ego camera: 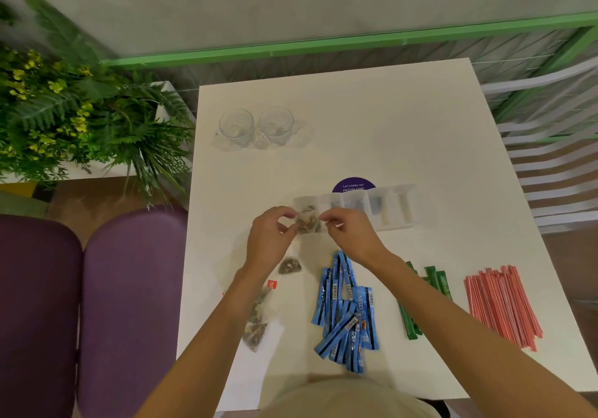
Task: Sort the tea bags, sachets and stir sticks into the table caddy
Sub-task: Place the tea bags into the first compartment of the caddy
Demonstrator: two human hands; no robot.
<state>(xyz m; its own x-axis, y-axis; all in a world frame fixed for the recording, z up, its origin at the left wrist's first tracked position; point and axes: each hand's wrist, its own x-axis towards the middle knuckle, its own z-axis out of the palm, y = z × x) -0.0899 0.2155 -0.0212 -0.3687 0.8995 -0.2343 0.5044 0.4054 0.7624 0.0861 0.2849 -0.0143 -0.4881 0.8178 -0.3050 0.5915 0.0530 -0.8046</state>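
**Q:** Grip?
**A:** Tea bag (307, 223) pinched between left hand (270, 235) and right hand (351, 236), fingers curled, at clear caddy's (399, 210) leftmost compartment.
**Q:** Nearer than grip?
**A:** Loose tea bags (257, 324) leftward; blue sachets (346, 314), green sachets (435, 280), red stir sticks (501, 304) rightward.

Soft, even overhead light; faint shadows lie on the white bench (404, 120). Wide-angle bending curves the far green rail (323, 44). The left plants (64, 107) are smeared with blur.

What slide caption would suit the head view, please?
Left hand and right hand pinch a tea bag at the caddy; blue sachets and stir sticks lie unsorted.
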